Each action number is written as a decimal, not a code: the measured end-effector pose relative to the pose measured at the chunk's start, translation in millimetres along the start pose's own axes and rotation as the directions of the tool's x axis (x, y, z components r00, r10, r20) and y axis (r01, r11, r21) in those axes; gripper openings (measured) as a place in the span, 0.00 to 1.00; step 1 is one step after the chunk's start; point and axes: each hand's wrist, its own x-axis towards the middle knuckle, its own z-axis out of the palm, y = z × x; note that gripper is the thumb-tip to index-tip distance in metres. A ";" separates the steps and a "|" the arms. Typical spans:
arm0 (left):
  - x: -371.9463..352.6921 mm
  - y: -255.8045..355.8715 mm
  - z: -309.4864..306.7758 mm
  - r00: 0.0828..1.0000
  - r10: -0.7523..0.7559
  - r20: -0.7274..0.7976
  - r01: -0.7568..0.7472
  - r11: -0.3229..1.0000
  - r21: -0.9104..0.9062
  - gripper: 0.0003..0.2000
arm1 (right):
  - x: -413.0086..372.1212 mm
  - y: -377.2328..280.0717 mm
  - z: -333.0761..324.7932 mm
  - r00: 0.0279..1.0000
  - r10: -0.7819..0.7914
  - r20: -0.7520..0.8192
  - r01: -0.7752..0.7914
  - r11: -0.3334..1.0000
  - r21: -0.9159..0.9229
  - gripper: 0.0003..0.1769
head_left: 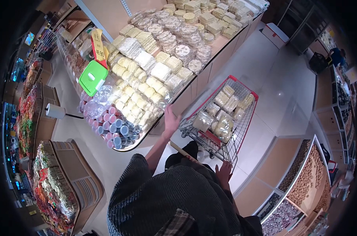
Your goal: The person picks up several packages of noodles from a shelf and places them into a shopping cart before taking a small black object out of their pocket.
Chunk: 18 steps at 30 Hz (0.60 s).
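My left hand (171,121) reaches out over the front edge of a display counter, fingers apart and holding nothing. Closest to it are clear bags of pale yellow, bundled dried food (149,90). Lower right, my right hand (224,172) is closed at the near corner of a red-trimmed wire shopping cart (245,133). Inside the cart lie several clear packages (224,126) of pale dried food. A light-coloured bar (182,151) crosses just before my body, partly covered by my dark ribbed jacket (166,196).
Stacked jars (115,128) fill the counter's near corner, beside a green-lidded container (93,78) and a yellow price sign (98,46). Flat noodle-like packs (182,51) cover its far part. Bins of nuts (304,188) stand at right, a candy stand (56,188) at left. Pale floor tiles (280,94) lie beyond the cart.
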 end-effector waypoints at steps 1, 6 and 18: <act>-21.4 -2.1 15.9 0.989 0.102 0.106 -0.104 0.994 0.018 0.37 | 3.7 -2.4 2.7 0.988 0.106 0.114 -0.108 0.994 0.012 0.33; -92.0 -15.0 51.2 0.783 0.147 0.605 -0.345 0.911 0.226 0.15 | 1.4 -0.2 16.6 0.982 0.177 0.065 -0.175 0.984 -0.022 0.41; -99.5 5.2 -5.7 0.665 0.200 0.719 -0.489 0.845 0.218 0.34 | 4.6 5.6 11.2 0.975 0.187 0.117 -0.183 0.982 -0.045 0.35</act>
